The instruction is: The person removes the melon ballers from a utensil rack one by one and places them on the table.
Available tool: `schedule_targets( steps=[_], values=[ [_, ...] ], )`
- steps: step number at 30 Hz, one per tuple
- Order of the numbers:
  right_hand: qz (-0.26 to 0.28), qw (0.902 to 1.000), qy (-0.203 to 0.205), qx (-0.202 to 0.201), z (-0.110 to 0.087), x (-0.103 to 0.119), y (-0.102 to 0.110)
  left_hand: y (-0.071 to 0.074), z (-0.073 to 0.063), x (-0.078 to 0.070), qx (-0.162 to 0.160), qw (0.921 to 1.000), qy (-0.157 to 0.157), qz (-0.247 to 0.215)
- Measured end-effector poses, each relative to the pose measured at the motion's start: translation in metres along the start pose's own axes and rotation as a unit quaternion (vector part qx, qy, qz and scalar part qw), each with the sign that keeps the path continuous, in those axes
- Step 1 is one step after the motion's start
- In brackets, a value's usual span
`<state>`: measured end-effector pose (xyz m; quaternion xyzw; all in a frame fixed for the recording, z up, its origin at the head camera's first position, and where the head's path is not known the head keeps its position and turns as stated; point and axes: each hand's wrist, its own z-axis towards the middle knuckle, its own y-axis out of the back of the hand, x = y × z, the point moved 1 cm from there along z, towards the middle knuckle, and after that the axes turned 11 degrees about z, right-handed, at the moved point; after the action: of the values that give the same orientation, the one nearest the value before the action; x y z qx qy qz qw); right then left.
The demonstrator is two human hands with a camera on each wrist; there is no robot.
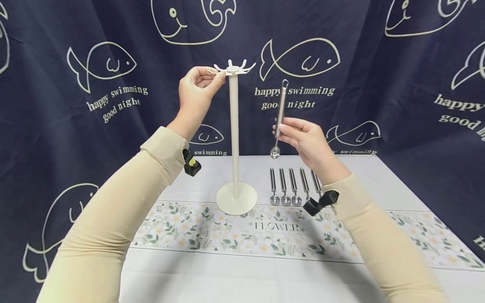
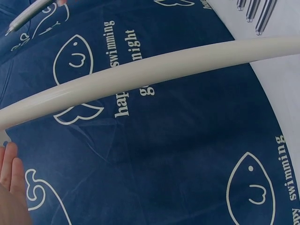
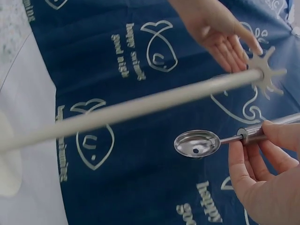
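A white stand (image 1: 234,134) with a round base rises in the middle, its top a ring of prongs (image 3: 266,72). Thumb and fingers of my left hand (image 1: 198,88) pinch one prong on the top's left side; the left wrist view shows only some of its fingers (image 2: 10,173) at the edge. To the right of the post, my right hand (image 1: 307,141) holds a steel melon baller (image 1: 281,109) by the lower handle. The melon baller hangs in the air, loop end up and slightly tilted. Its bowl (image 3: 197,143) has a small hole and points down.
Several more steel melon ballers (image 1: 283,187) lie in a row on the white table (image 1: 182,269), right of the stand's base (image 1: 236,206). The right forearm partly hides the row. A floral runner (image 1: 170,227) crosses the table. Behind hangs a dark blue fish-print cloth (image 1: 235,25).
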<state>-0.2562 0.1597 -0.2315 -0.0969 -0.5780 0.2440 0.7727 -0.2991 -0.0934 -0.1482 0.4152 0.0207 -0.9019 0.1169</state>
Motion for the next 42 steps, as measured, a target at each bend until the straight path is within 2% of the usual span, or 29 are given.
schedule_targets(
  steps=[9,14,27,35,42],
  values=[
    [-0.019,0.9991,0.000,-0.038,-0.009,0.005,0.045,-0.001,0.000,-0.001,-0.004,1.0000,-0.004,0.007],
    [-0.007,0.9989,0.004,-0.046,-0.012,0.008,0.063,-0.001,0.000,-0.001,-0.004,0.9999,0.000,0.010],
    [-0.025,0.9977,0.005,-0.063,-0.019,0.009,0.104,-0.002,-0.007,-0.009,0.007,0.9999,0.004,0.010],
    [-0.024,0.9967,-0.002,-0.078,-0.024,0.006,0.121,-0.001,-0.001,0.001,0.003,1.0000,0.001,0.007],
    [-0.025,0.9965,-0.001,-0.079,-0.028,0.006,0.137,-0.001,-0.001,-0.001,0.005,0.9999,0.001,0.009]
  ],
)
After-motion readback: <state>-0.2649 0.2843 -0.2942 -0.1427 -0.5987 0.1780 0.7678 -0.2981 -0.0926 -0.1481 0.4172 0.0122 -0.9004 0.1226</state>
